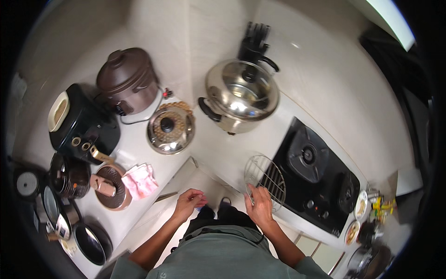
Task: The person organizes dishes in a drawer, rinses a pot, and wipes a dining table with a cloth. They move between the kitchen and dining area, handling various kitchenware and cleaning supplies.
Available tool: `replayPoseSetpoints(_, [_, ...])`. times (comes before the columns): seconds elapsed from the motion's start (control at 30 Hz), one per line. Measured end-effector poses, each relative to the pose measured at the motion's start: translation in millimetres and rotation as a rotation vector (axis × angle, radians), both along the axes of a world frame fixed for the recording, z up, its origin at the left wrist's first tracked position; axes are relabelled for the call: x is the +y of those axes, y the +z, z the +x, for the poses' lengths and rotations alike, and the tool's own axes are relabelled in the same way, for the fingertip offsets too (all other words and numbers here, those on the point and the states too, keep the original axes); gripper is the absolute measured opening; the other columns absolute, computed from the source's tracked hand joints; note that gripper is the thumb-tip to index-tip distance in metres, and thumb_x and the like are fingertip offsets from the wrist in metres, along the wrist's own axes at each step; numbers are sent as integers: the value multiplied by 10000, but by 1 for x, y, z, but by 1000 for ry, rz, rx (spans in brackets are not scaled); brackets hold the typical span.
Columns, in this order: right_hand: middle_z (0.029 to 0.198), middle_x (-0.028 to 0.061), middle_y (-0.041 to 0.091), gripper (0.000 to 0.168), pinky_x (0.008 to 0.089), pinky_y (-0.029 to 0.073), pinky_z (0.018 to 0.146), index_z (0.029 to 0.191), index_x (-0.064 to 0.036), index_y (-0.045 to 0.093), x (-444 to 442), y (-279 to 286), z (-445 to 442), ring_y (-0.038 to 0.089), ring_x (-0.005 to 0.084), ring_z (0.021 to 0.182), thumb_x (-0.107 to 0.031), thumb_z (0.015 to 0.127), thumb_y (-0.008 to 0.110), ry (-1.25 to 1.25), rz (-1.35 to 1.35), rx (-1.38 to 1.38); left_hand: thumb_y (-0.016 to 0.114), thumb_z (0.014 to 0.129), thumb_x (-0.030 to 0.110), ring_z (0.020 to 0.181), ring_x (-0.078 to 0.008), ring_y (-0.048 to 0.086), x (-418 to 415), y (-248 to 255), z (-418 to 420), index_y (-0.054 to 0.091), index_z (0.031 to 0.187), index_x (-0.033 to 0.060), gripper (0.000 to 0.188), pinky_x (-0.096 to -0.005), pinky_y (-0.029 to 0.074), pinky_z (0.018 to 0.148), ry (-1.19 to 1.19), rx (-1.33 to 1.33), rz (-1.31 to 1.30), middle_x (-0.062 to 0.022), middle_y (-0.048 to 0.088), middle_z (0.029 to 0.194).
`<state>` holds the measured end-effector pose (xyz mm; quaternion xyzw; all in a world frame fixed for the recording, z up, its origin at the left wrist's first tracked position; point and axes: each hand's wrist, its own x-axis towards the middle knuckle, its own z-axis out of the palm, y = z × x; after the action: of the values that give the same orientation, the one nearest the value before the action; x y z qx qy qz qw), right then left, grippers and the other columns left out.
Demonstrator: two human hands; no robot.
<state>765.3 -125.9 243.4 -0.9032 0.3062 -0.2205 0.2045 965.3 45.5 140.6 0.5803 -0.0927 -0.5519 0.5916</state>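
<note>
My right hand [259, 206] grips the near rim of a round metal wire rack [273, 181] with parallel bars. The rack is at the counter's front edge and overlaps the left end of a black two-burner gas hob [308, 153]. In front of my body, my left hand [190, 205] hangs in the air with loosely bent fingers and nothing visible in it. Behind the rack stands a large steel pot [240, 125] with black side handles. Its domed lid [226, 87] has a clear window and a black knob.
A second lid [170, 143] lies on a brown beaded mat [179, 104]. Leftward stand a brown electric cooker [129, 76], a dark green air fryer [83, 122], a pink cloth [141, 181] and several pans. A knife block [249, 50] is behind the pot; small plates [361, 204] sit beyond the hob.
</note>
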Motion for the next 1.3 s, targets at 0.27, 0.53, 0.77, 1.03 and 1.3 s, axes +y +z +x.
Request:
replayPoseSetpoints(0.27, [817,163,558,274,413,466,689,1134,18,604,-15,42,-38,557,336,774,-95,886,626,-88,-57,-225,509,970,76,870,-283,691,-9,11,-34,546,1079,-6,142,-370,589,771,-101,-47,-15,-171,641,997])
replayPoseSetpoints(0.53, [848,118,577,245,333,470,663,1168,17,601,30,86,-186,566,231,768,-85,949,559,-205,301,-520,493,969,56,826,-274,693,-31,14,-118,549,1060,1,120,-360,596,725,-317,-76,56,-158,640,974])
replayPoseSetpoints(0.77, [936,104,634,237,304,512,743,1157,6,633,113,88,-381,612,190,852,-110,981,526,-525,324,-568,514,962,47,813,-280,699,-64,15,-286,566,1045,6,106,-366,598,713,-642,-10,-13,-157,654,957])
replayPoseSetpoints(1.03, [1002,151,630,259,358,510,756,1164,-31,636,230,70,-546,624,286,859,-175,974,534,-1137,74,-373,516,966,52,849,-251,689,-117,57,-462,565,1066,-10,128,-344,583,751,-1105,-58,-136,-140,656,971])
replayPoseSetpoints(1.3, [926,162,668,222,350,518,721,1060,2,664,273,53,-632,643,280,804,-155,974,533,-1535,6,-358,526,977,101,900,-254,683,-219,188,-632,544,1104,-3,165,-360,576,819,-1373,-46,-504,-147,640,1031])
